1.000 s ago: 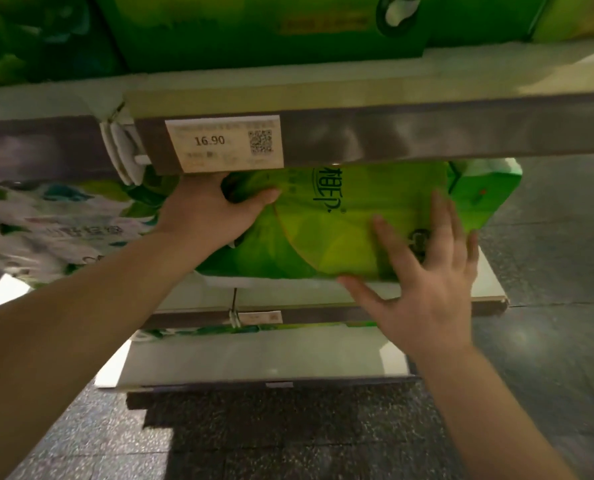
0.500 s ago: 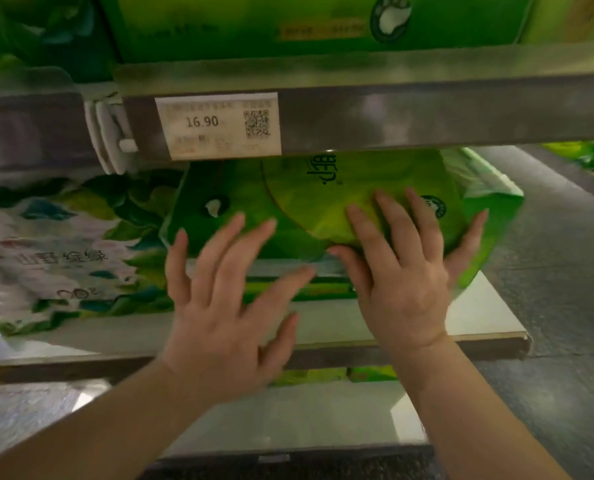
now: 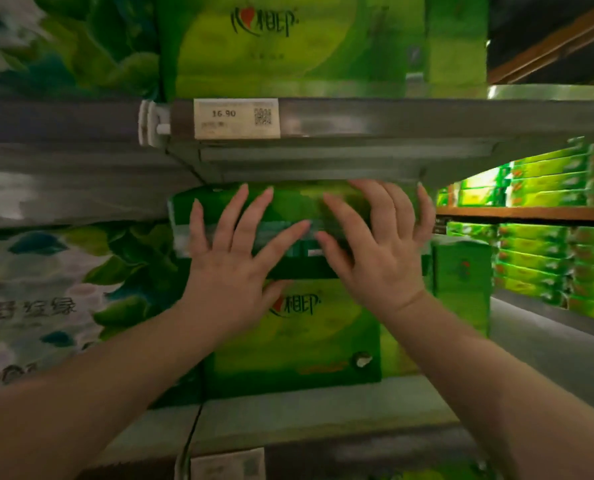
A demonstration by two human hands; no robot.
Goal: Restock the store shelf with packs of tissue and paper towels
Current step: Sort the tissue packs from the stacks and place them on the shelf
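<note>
Half a second ago the green tissue pack (image 3: 278, 216) lay face-out with only the right hand (image 3: 375, 251) flat on it and the left hand (image 3: 233, 258) hovering short; now both palms are on its near face, fingers straight and spread, pressing rather than gripping, and the view has come closer and lower under the shelf edge. The pack sits on top of a second green tissue pack (image 3: 299, 337) that stands on the lower shelf (image 3: 323, 407), so the stack looks nearly seated and this push is probably the last step of placing it. Its top runs just under the upper shelf rail (image 3: 358, 119), which carries the price tag (image 3: 236, 118), leaving little headroom, so the push should go straight back. On the left a white-and-green printed pack (image 3: 46, 299) seems to touch the stack, though blur hides the seam. To the right a narrower green pack (image 3: 462, 282) stands just beside it, and farther right rows of green boxes (image 3: 545, 258) fill another shelf, well apart.
</note>
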